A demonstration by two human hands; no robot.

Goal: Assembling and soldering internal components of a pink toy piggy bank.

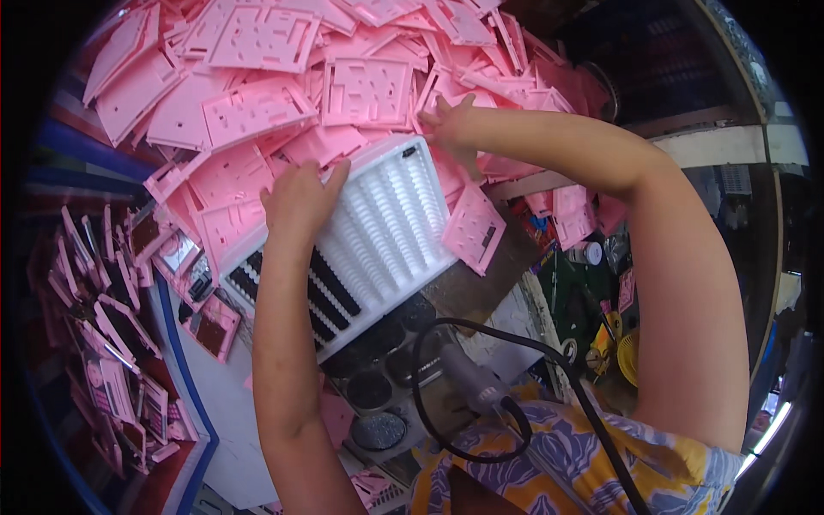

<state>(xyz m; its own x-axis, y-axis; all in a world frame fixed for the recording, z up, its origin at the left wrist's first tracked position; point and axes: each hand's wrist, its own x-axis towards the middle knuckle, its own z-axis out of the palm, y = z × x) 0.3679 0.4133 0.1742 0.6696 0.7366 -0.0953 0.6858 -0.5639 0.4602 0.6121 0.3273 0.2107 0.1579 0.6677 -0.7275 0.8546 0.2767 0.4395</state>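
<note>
Tray (386,219) by the left hand (302,202), pink heap (257,112) beyond

From my end I see the white tray lying aslant mid-view, its far side against the heap of pink panels. The left hand is over the tray's far edge, thumb apart from the fingers; I cannot tell whether it grips the rim. The right hand (451,127) reaches past the far right corner, fingers spread over the heap. I make out black strips (330,283) in the tray's left rows, and one black piece (409,152) near its far right corner. A loose panel (475,230) is at the right edge. Nearer me, a black cable loops around a grey tool (472,382), just above the patterned clothing (549,463).
</note>
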